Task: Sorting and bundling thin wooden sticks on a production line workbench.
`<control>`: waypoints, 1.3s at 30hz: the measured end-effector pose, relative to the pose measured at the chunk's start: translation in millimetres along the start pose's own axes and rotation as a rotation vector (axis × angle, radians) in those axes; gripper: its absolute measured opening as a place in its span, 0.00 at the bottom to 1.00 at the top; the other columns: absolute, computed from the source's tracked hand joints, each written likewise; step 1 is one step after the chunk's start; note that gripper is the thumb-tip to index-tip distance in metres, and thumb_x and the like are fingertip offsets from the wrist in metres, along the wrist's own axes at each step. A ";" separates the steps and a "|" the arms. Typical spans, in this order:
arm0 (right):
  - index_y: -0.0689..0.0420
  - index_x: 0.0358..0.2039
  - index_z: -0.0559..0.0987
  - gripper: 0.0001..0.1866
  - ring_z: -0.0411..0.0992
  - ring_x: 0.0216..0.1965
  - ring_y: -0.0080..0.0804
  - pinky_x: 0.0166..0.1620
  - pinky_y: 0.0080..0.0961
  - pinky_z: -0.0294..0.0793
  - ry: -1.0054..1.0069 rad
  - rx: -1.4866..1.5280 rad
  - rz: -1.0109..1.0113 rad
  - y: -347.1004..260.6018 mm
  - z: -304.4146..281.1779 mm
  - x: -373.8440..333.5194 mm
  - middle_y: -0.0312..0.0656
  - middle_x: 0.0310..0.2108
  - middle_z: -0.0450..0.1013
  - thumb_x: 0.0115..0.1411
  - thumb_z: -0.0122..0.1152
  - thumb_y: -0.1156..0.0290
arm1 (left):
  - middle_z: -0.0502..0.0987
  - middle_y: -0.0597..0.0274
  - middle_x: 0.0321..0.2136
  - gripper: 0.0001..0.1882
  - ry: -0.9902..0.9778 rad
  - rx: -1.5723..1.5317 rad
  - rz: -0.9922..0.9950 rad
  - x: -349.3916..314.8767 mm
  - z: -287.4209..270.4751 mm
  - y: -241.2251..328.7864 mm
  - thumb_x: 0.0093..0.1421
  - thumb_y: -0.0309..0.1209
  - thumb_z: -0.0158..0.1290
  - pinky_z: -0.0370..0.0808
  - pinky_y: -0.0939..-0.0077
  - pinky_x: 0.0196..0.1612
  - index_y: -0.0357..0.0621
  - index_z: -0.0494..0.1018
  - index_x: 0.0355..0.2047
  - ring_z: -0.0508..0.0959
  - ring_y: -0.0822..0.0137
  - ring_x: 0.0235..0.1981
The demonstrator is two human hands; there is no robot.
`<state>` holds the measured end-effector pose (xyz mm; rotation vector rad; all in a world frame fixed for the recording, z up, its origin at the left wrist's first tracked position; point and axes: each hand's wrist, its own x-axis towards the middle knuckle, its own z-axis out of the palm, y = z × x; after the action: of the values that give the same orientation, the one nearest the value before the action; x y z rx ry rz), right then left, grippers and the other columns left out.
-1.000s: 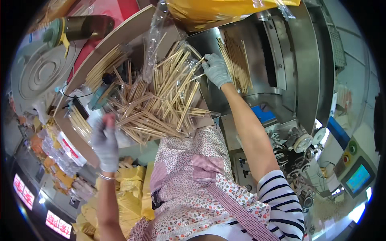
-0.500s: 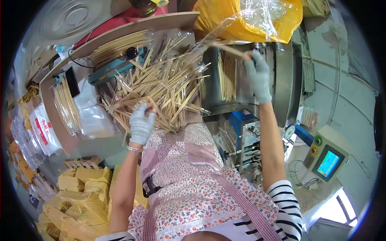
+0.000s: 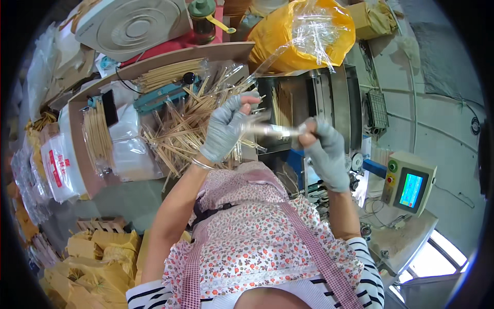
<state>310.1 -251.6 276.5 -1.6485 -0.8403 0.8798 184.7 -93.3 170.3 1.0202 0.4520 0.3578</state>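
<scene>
My right hand (image 3: pixel 327 154), in a grey fingerless-tipped glove, pinches one end of a blurred chopstick bundle in clear film (image 3: pixel 275 130). Its other end reaches the palm side of my left hand (image 3: pixel 224 129), gloved alike, whose fingers are curled together; motion blur hides whether they grip anything. Behind the left hand, a heap of wooden chopsticks (image 3: pixel 177 136), many in clear sleeves, fills part of a cardboard box (image 3: pixel 226 50). More chopsticks (image 3: pixel 282 105) stand in a metal machine tray beyond my hands.
A yellow bag (image 3: pixel 272 46) of clear film stands at the back. A blue tool-like device (image 3: pixel 159 98), a dark phone-shaped object (image 3: pixel 109 108) and plastic bags (image 3: pixel 135 157) lie in the box. To the right is a control panel (image 3: pixel 410 185); yellow-wrapped packages (image 3: pixel 98 260) sit lower left.
My right hand has come down and toward me from the back right with the chopsticks. My left hand has risen off the heap, up and to the right, and the two hands are now close together.
</scene>
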 end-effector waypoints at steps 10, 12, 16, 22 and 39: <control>0.56 0.29 0.70 0.08 0.63 0.24 0.15 0.30 0.12 0.65 0.221 0.361 -0.019 4.7 38.5 67.1 0.31 0.22 0.67 0.62 0.49 0.66 | 0.74 0.53 0.37 0.17 -0.165 -0.521 -0.103 -40.0 19.9 55.2 0.65 0.36 0.41 0.73 0.69 0.47 0.34 0.67 0.45 0.76 0.63 0.39; 0.57 0.28 0.72 0.08 0.63 0.25 0.14 0.31 0.11 0.65 0.136 0.296 0.007 16.1 46.4 67.6 0.29 0.23 0.67 0.61 0.52 0.67 | 0.72 0.55 0.36 0.18 -0.078 -0.345 -0.066 -40.9 11.7 65.6 0.64 0.38 0.43 0.74 0.70 0.46 0.33 0.66 0.44 0.74 0.64 0.39; 0.61 0.34 0.74 0.08 0.62 0.29 0.12 0.35 0.10 0.64 0.031 0.074 -0.004 37.6 64.4 54.6 0.28 0.27 0.68 0.60 0.53 0.69 | 0.74 0.57 0.35 0.14 -0.151 -0.482 -0.018 -38.9 1.0 69.5 0.64 0.33 0.42 0.75 0.71 0.44 0.36 0.67 0.44 0.75 0.66 0.38; 0.58 0.41 0.71 0.13 0.66 0.29 0.14 0.33 0.12 0.67 0.194 0.200 -0.033 34.3 76.0 33.1 0.30 0.28 0.68 0.63 0.48 0.62 | 0.75 0.61 0.29 0.06 0.244 -0.199 0.051 -29.0 -15.6 65.4 0.61 0.28 0.46 0.77 0.73 0.36 0.39 0.69 0.33 0.77 0.69 0.30; 0.62 0.45 0.70 0.16 0.66 0.30 0.16 0.36 0.15 0.67 -0.363 0.334 0.241 53.2 83.2 -51.3 0.34 0.28 0.71 0.64 0.45 0.64 | 0.74 0.50 0.37 0.13 0.122 -0.132 0.193 -26.9 -20.7 95.2 0.64 0.31 0.42 0.77 0.69 0.42 0.35 0.64 0.44 0.77 0.61 0.37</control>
<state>218.2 -269.2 216.2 -1.3302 -0.6948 1.4372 143.8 -45.6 249.5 0.9179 0.4347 0.6173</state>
